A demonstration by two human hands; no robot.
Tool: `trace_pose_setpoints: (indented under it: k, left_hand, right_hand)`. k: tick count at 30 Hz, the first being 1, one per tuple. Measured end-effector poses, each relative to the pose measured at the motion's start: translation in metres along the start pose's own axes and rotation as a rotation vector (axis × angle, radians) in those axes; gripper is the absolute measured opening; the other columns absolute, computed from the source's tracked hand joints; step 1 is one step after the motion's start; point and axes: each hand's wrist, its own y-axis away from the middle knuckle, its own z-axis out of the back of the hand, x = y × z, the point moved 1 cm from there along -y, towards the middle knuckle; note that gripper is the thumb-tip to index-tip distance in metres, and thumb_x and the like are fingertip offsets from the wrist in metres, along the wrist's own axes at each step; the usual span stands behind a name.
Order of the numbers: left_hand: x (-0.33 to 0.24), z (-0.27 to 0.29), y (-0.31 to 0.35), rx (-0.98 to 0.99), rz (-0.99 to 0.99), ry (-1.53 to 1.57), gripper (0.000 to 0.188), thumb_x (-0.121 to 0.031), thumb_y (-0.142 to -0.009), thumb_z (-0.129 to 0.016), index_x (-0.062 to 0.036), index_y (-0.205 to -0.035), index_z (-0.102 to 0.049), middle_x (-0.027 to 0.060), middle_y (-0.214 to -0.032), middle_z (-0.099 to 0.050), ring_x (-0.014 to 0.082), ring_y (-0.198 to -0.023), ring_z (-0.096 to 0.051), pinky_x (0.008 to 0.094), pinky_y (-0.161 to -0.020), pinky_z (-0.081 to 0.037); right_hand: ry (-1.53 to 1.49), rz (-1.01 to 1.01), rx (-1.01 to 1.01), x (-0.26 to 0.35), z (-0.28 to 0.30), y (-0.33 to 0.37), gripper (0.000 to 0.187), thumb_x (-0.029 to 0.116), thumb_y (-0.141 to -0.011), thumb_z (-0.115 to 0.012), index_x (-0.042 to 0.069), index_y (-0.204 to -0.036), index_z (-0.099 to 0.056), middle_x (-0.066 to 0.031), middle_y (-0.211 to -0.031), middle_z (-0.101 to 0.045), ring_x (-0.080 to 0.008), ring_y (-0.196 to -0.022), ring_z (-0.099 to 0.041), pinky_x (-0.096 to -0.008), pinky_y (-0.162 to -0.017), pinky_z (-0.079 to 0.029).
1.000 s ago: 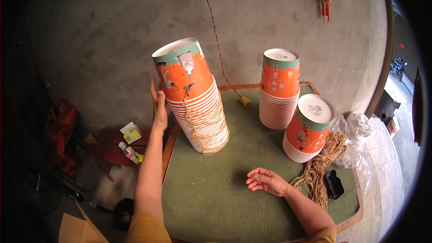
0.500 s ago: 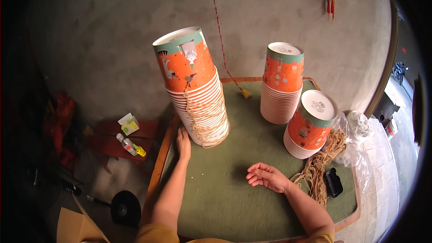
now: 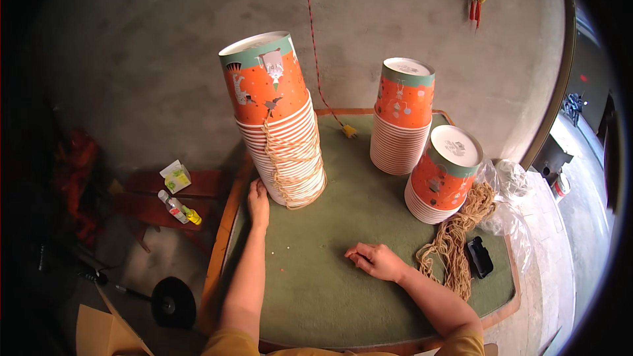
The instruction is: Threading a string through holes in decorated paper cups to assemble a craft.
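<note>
At the left side of the green-topped table (image 3: 316, 310), I see the left hand (image 3: 259, 206) low against the foot of the tall stack of upturned orange paper buckets (image 3: 267, 95), whose rims are wound with twine (image 3: 293, 165). A second ago that hand was raised beside the stack's middle; it has since dropped to the base. Its fingers lie close together, but I cannot tell whether they grip. The right hand (image 3: 379, 262) has kept its place near the middle, its fingers now curled in more tightly; whether they pinch anything I cannot make out.

The tall stack stands near the wooden left edge (image 3: 224, 224), so I have little room outside it. Open green surface lies between it and the far short stack (image 3: 402, 115), and between my two forearms. To the right, the near short stack (image 3: 440, 181), twine hank (image 3: 455, 250) and black plastic tray (image 3: 479, 257) crowd the edge.
</note>
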Motion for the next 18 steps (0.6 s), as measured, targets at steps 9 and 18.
trace_pose_setpoints:
  k: [9, 18]
  left_hand:
    - [-0.005, 0.001, 0.005, 0.041, 0.032, 0.143, 0.022, -0.004, -0.099, -0.041, 0.0019, -0.115, -0.053, 0.0093, -0.108, -0.062, 0.0173, -0.099, -0.059, 0.0319, -0.09, -0.048]
    - [-0.005, 0.0, 0.003, -0.067, -0.083, 0.034, 0.021, -0.001, -0.091, -0.048, 0.0024, -0.109, -0.057, 0.013, -0.098, -0.065, 0.0219, -0.09, -0.062, 0.0322, -0.083, -0.049]
  right_hand:
    - [0.32, -0.031, -0.093, 0.0, -0.003, -0.003, 0.015, 0.016, -0.091, -0.059, 0.009, -0.104, -0.06, -0.0104, -0.092, -0.07, -0.0318, -0.077, -0.068, -0.0405, -0.069, -0.056]
    - [0.373, -0.081, -0.27, -0.009, -0.009, -0.007, 0.014, 0.015, -0.089, -0.059, 0.009, -0.101, -0.061, -0.0125, -0.089, -0.07, -0.0329, -0.077, -0.067, -0.0407, -0.069, -0.055]
